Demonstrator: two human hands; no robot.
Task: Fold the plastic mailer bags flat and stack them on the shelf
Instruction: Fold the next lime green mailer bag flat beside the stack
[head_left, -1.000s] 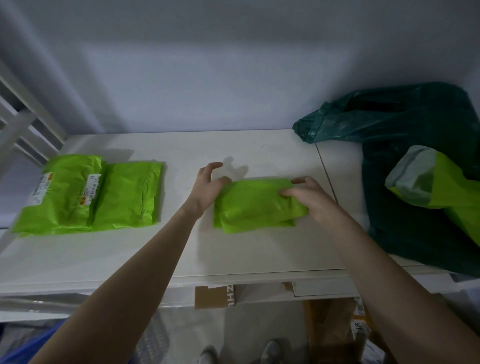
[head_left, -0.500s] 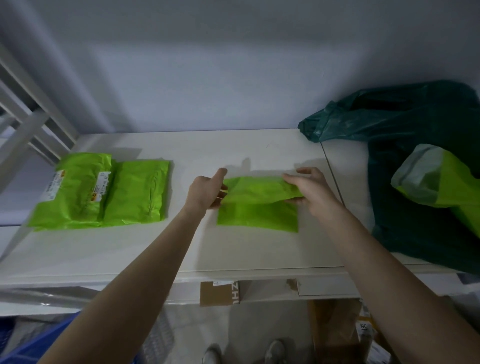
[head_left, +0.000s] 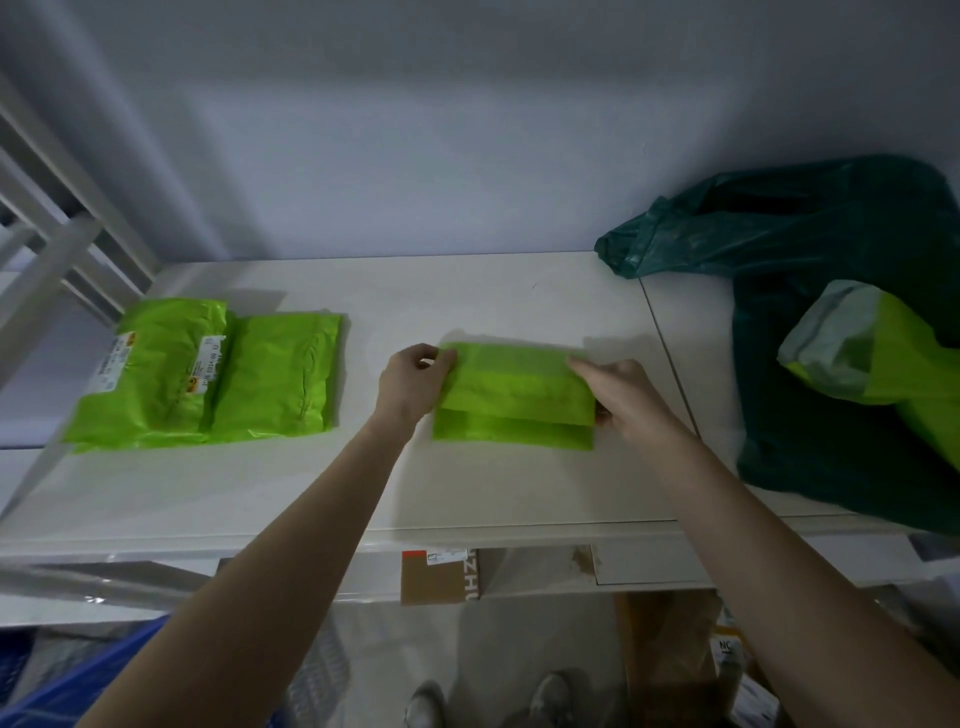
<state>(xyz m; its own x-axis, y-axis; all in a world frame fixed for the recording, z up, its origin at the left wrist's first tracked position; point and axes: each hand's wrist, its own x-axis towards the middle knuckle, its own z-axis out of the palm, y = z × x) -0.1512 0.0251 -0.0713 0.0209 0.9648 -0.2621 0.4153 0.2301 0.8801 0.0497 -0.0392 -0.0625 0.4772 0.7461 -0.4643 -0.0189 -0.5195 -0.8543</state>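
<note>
A lime-green mailer bag (head_left: 514, 396) lies folded on the white shelf (head_left: 291, 483), its upper flap overlapping a lower strip. My left hand (head_left: 410, 382) pinches the flap's left edge. At the flap's right edge my right hand (head_left: 626, 396) grips it. Two folded green mailers (head_left: 218, 376) lie side by side at the shelf's left, the leftmost with white labels.
A dark green plastic sack (head_left: 841, 332) slumps at the right with another green mailer (head_left: 883, 358) sticking out of it. White shelf struts (head_left: 52, 234) rise at the far left. Cardboard boxes (head_left: 439, 577) and a blue crate (head_left: 78, 686) sit below the shelf edge.
Both hands lifted the bag's upper part and brought it over toward me, so the flap now lies flatter and wider on the lower strip. The view shifted slightly.
</note>
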